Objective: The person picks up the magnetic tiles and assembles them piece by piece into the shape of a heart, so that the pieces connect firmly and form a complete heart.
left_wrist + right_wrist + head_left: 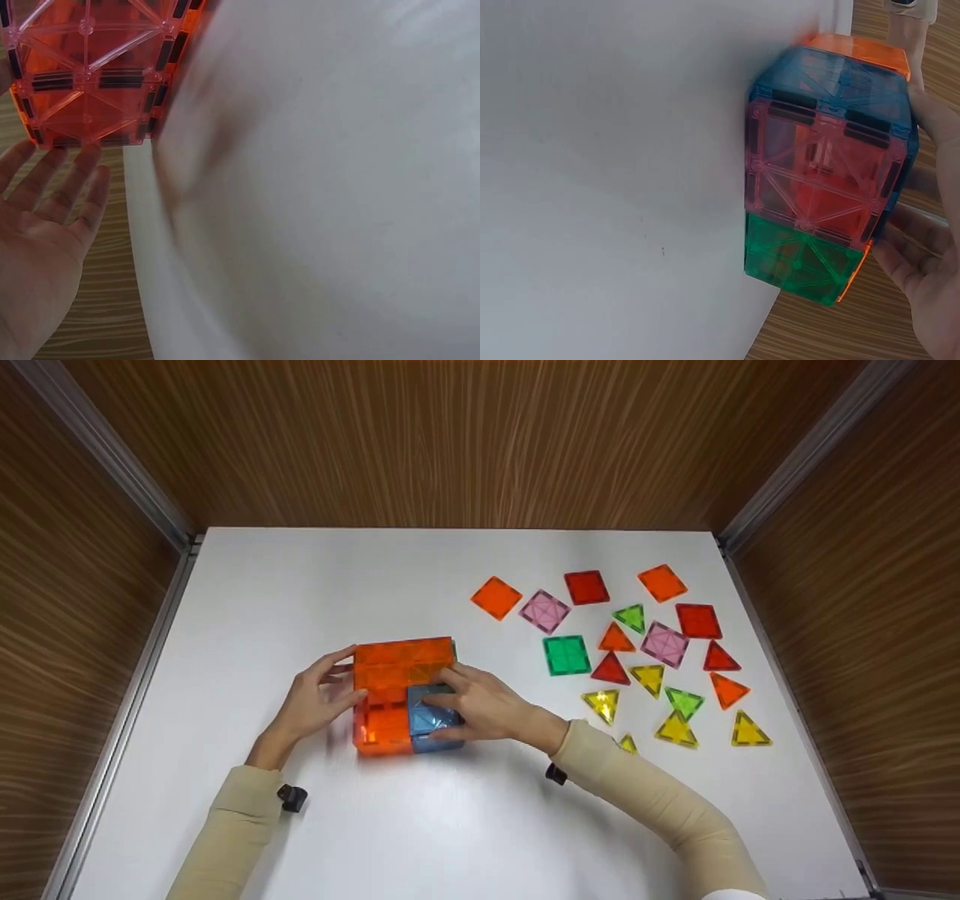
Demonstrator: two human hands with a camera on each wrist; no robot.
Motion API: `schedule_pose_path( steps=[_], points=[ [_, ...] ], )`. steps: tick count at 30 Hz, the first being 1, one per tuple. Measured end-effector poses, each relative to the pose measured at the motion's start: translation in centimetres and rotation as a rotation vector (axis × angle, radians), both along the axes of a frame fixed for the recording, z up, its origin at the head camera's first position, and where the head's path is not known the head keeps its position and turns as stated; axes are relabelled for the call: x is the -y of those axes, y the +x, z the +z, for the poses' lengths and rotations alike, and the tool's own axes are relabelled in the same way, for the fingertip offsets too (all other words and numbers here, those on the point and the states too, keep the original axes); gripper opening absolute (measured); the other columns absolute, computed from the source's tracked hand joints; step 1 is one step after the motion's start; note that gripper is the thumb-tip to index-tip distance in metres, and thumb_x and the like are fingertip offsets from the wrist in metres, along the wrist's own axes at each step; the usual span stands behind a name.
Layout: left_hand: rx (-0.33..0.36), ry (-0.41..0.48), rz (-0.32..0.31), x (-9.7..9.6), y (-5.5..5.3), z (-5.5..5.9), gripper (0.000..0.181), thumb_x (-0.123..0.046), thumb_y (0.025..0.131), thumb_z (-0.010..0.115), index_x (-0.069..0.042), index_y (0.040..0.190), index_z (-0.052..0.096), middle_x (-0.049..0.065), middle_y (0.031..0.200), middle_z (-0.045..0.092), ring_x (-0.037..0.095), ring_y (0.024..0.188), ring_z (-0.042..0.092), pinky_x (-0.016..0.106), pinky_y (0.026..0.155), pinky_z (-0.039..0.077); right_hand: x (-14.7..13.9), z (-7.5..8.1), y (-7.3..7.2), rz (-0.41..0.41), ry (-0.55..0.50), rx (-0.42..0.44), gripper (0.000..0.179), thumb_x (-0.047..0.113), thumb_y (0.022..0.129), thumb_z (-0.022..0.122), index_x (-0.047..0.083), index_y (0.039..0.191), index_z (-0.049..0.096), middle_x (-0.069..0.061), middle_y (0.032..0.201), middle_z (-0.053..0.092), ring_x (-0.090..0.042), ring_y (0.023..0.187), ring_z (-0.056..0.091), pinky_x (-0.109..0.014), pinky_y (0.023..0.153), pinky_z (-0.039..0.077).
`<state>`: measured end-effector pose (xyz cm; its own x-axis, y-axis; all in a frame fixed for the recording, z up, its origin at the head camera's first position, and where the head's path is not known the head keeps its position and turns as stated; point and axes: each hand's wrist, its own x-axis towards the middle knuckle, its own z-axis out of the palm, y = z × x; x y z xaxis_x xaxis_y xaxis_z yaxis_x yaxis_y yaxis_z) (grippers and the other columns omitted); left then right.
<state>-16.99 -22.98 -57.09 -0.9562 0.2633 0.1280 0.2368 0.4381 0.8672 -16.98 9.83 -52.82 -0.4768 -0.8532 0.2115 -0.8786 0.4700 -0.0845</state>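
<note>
A box-like block of translucent magnetic tiles [381, 664] sits on the white table, mostly orange on top. At its left side is my left hand [309, 703], thumb on the top edge and extended fingertips at the far edge of the red side wall [86, 90]. My right hand [487, 706] reaches over the near right corner, with curled fingers and thumb gripping the blue tiles [421, 722] there. A pink tile [817, 176] and a green tile [799, 255] form the right wall in the right wrist view.
Loose tiles lie to the right: orange [496, 598], red [587, 587], pink [545, 611] and green [567, 655] squares, plus several triangles, such as a yellow triangle [750, 730]. Wood-grain panels [450, 450] enclose the white table [300, 577] at the back and sides.
</note>
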Motion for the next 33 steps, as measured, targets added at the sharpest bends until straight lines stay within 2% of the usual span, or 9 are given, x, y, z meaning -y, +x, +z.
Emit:
schedule_pose_path(
  steps=[8,11,15,18,21,27,33],
  points=[
    [-0.002,-0.001,-0.003,-0.1,-0.2,0.0,0.076,-0.016,0.087,0.086,-0.01,0.155,0.052,0.014,0.154,0.06,0.037,0.128,0.067,0.058,0.109,0.053,-0.4,-0.2,-0.5,0.019,-0.045,0.027,0.058,0.063,0.094,0.071,0.019,0.131,0.075,-0.008,0.126,0.065,-0.022,0.112,0.062,-0.032,0.096,0.058],
    [0.0,0.001,-0.004,-0.1,-0.1,-0.1,0.076,-0.016,0.087,0.086,-0.011,0.155,0.052,0.014,0.154,0.06,0.037,0.128,0.067,0.058,0.11,0.053,-1.0,-0.5,-1.2,0.008,-0.121,0.062,0.054,0.058,0.096,0.07,0.017,0.13,0.075,-0.008,0.124,0.067,-0.022,0.108,0.062,-0.032,0.091,0.059],
    [-0.004,-0.002,0.0,-0.1,-0.1,-0.1,0.076,-0.016,0.087,0.086,-0.012,0.155,0.052,0.013,0.154,0.06,0.036,0.127,0.068,0.058,0.109,0.053,-2.1,-0.7,-2.9,-0.04,-0.247,0.078,0.048,0.049,0.098,0.072,0.012,0.127,0.076,-0.01,0.122,0.07,-0.024,0.106,0.065,-0.034,0.088,0.06],
    [-0.014,-0.004,0.0,-0.1,-0.1,-0.1,0.075,-0.015,0.087,0.085,-0.013,0.155,0.053,0.012,0.154,0.06,0.036,0.126,0.068,0.058,0.108,0.053,-3.1,-1.0,-4.5,-0.117,-0.314,0.084,0.046,0.044,0.097,0.074,0.008,0.126,0.076,-0.012,0.122,0.072,-0.028,0.109,0.067,-0.038,0.092,0.06],
    [-0.016,-0.003,-0.003,-0.1,-0.2,0.0,0.075,-0.015,0.087,0.085,-0.013,0.155,0.053,0.012,0.153,0.061,0.036,0.126,0.068,0.058,0.108,0.053,-4.3,-1.6,-6.4,-0.239,-0.344,0.114,0.046,0.041,0.098,0.073,0.007,0.129,0.074,-0.014,0.124,0.071,-0.03,0.114,0.067,-0.042,0.097,0.06],
    [-0.003,-0.006,-0.004,0.0,-0.1,-0.1,0.075,-0.016,0.087,0.086,-0.012,0.154,0.053,0.013,0.152,0.061,0.037,0.127,0.068,0.059,0.109,0.052,-6.1,-2.9,-9.7,-0.47,-0.299,0.231,0.053,0.045,0.1,0.068,0.008,0.139,0.068,-0.017,0.137,0.066,-0.035,0.123,0.063,-0.049,0.105,0.056],
    [0.004,-0.006,-0.002,0.0,-0.1,-0.1,0.075,-0.017,0.088,0.086,-0.013,0.155,0.053,0.013,0.153,0.061,0.037,0.128,0.067,0.06,0.109,0.052,-6.7,-3.5,-12.1,-0.586,-0.238,0.318,0.058,0.048,0.101,0.066,0.006,0.142,0.064,-0.019,0.145,0.06,-0.036,0.126,0.059,-0.05,0.109,0.054]
  ],
)
